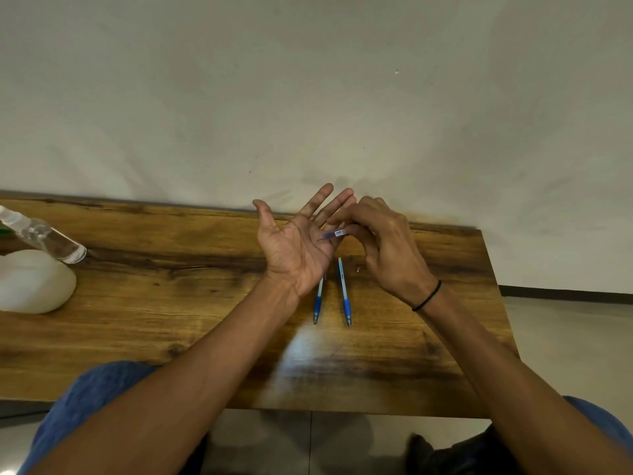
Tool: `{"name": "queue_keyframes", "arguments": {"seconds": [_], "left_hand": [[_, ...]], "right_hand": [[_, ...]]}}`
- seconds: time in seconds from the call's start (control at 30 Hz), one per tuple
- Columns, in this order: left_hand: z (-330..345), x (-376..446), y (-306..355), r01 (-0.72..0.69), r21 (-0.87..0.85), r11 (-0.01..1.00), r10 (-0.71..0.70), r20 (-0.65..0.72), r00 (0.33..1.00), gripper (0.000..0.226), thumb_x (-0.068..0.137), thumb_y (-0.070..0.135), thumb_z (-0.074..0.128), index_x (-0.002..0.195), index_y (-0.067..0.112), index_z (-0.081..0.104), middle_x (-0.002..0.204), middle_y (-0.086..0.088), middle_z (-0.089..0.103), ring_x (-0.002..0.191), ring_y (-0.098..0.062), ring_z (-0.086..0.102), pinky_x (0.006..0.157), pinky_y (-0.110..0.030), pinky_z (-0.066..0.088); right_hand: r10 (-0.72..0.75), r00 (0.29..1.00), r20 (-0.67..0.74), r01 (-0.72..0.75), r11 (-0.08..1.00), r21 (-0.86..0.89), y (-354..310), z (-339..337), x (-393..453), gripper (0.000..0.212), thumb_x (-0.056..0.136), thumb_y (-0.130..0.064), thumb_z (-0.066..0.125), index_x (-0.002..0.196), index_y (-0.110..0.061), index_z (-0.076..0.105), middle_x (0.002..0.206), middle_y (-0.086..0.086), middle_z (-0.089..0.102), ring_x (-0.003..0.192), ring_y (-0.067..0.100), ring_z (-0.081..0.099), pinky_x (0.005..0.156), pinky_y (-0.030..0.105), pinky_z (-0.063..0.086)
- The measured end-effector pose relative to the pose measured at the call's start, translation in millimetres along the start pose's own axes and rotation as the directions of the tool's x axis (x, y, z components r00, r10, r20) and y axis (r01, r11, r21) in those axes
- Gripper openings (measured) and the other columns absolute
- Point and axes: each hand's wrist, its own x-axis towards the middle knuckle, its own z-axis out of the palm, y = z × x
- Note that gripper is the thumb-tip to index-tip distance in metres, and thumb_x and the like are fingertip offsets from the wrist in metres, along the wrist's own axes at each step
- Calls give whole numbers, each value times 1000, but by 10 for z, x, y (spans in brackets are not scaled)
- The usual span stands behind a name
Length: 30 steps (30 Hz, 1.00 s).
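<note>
Above the brown wooden worktop [171,303], a thin translucent blue pen piece with a white label [334,234] is pinched in the fingers of the right hand [387,248]; its tip is set against the left hand [294,248], offered palm-up with fingers released, seemingly as a test surface; its rear end is hidden in the grip; one clear blue-gripped plastic pen [318,299] on the worktop is partly covered by the left hand.

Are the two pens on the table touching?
Apart. The head view shows a strip of bare table between the left pen and the right pen.
</note>
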Motion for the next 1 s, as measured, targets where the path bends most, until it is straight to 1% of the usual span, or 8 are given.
{"name": "queue_keyframes", "arguments": {"seconds": [0.1, 0.3, 0.4, 0.5, 0.57, 0.73, 0.87, 1.0], "left_hand": [[-6, -2, 3, -5, 14, 1000, 5, 7, 1000, 117, 86, 93, 17, 155, 2, 42, 151, -30, 53, 145, -40, 49, 103, -46, 53], [-7, -17, 19, -6, 16, 1000, 6, -20, 1000, 114, 87, 92, 19, 153, 3, 46, 149, -29, 55, 145, -40, 49, 109, -48, 47], [25, -9, 39, -32, 262, 965, 90, -216, 972, 95, 94, 84, 24, 140, 11, 64, 136, -19, 69, 135, -33, 60, 104, -43, 49], [49, 2, 108, 18, 649, 761, 304, -381, 873, 51, 103, 58, 48, 122, 18, 73, 116, -6, 77, 112, -23, 68, 87, -35, 53], [36, 19, 187, -18, 760, 650, 412, -332, 849, 35, 102, 44, 59, 115, 16, 75, 104, -3, 76, 95, -16, 64, 80, -33, 49], [59, 28, 241, -239, 898, 368, 478, 37, 878, 18, 99, 21, 69, 105, 6, 77, 85, -5, 74, 75, -1, 65, 68, -17, 49], [57, 25, 194, -291, 900, 323, 467, 116, 877, 15, 97, 17, 72, 106, 5, 77, 88, -4, 75, 78, -1, 68, 69, -15, 50], [58, 17, 162, -314, 904, 292, 464, 153, 873, 8, 94, 15, 76, 101, 13, 78, 92, 2, 78, 85, -12, 70, 76, -30, 58]], "right_hand": [[23, 1000, -2, -23, 1000, 5, 4, 9, -9, 21, 96, 8, 62, 103, -5, 76, 98, 5, 71, 92, 20, 59, 80, 40, 50], [67, 997, -45, -63, 994, 84, -20, 30, -28, 18, 98, 4, 61, 103, -6, 76, 96, 0, 72, 91, 17, 63, 80, 41, 53], [131, 987, -98, -115, 982, 152, 22, 11, -33, 19, 99, 1, 59, 104, -8, 75, 95, -3, 71, 90, 17, 65, 78, 43, 56], [240, 961, -136, -204, 950, 238, 80, -12, -26, 22, 100, 2, 58, 106, -11, 75, 100, -1, 73, 95, 15, 67, 78, 46, 59], [288, 943, -166, -234, 931, 281, 109, -11, -14, 22, 100, 2, 59, 106, -12, 75, 101, -1, 74, 95, 16, 68, 77, 48, 59], [346, 906, -244, -246, 900, 361, 122, -8, 5, 20, 99, 3, 60, 104, -8, 75, 96, 2, 75, 81, 17, 66, 70, 42, 61], [355, 898, -261, -244, 894, 377, 125, -20, 17, 20, 99, 4, 60, 105, -7, 75, 95, -3, 74, 80, 12, 65, 68, 27, 58], [359, 896, -261, -241, 888, 392, 115, -24, 17, 18, 100, 3, 60, 105, -6, 75, 95, -3, 74, 79, 11, 65, 68, 24, 56]]}}
